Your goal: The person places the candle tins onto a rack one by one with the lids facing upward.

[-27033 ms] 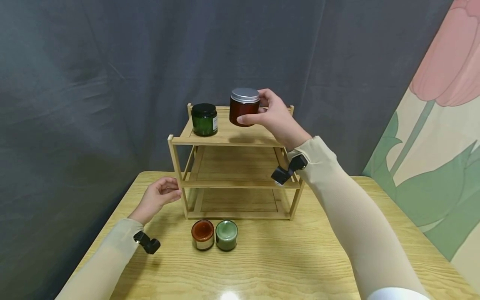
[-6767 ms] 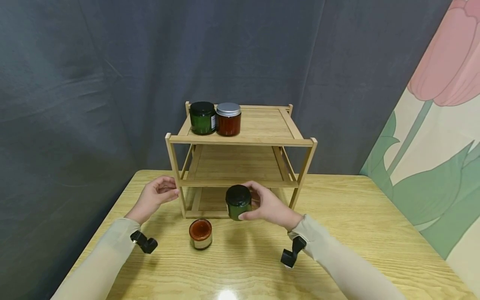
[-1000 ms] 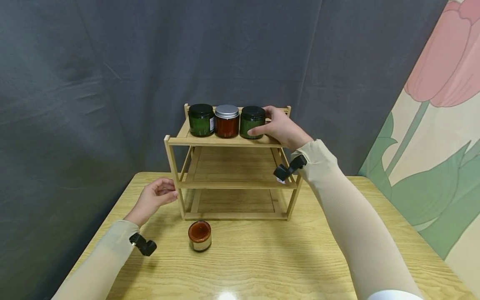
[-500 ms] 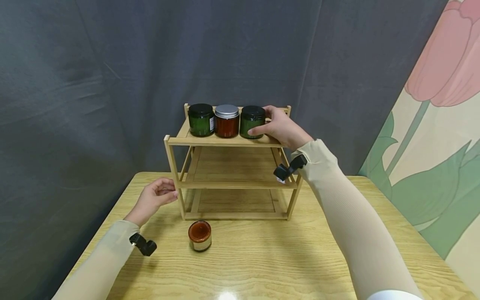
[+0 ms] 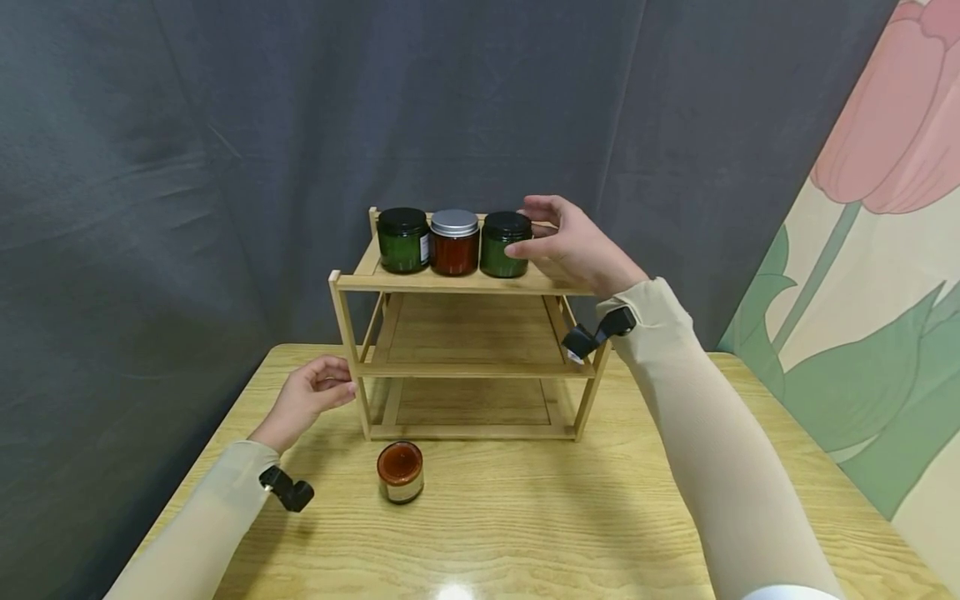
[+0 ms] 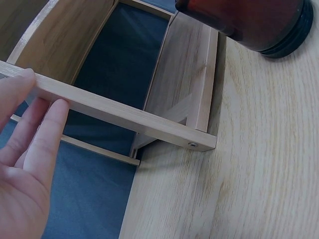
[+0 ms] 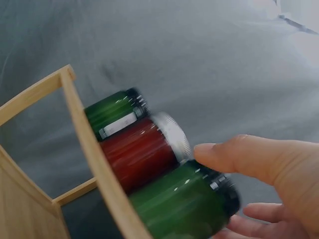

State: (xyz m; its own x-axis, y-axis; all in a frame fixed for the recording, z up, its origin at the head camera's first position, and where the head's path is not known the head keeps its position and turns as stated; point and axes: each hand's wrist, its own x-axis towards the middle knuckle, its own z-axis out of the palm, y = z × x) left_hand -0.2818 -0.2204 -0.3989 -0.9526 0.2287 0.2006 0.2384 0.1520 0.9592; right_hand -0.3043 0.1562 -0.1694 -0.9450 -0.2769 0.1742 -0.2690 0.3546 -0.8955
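Observation:
My left hand (image 5: 309,394) pinches the left front post of a wooden shelf rack (image 5: 465,284); in the left wrist view thumb and fingertips (image 6: 56,110) meet that post. On the top tier stand a green jar (image 5: 402,250) with black lid and white label, a brown jar (image 5: 454,252) with silver lid, and a second green jar (image 5: 501,254) with black lid, side by side. My right hand (image 5: 581,246) is at the right side of this last jar, fingers spread loosely around it, thumb in front. In the right wrist view the thumb (image 7: 214,154) lies near its lid.
A brown jar with a pale label (image 5: 401,472) stands on the wooden table (image 5: 525,517) before the rack's left front. The rack's middle tier (image 5: 476,329) and bottom tier (image 5: 472,402) bear nothing. A dark curtain (image 5: 480,100) hangs close behind.
Over the last half second my right hand has loosened from the green jar and shifted right and up. Earlier it carried that jar from the table to the top tier. The left hand stays put.

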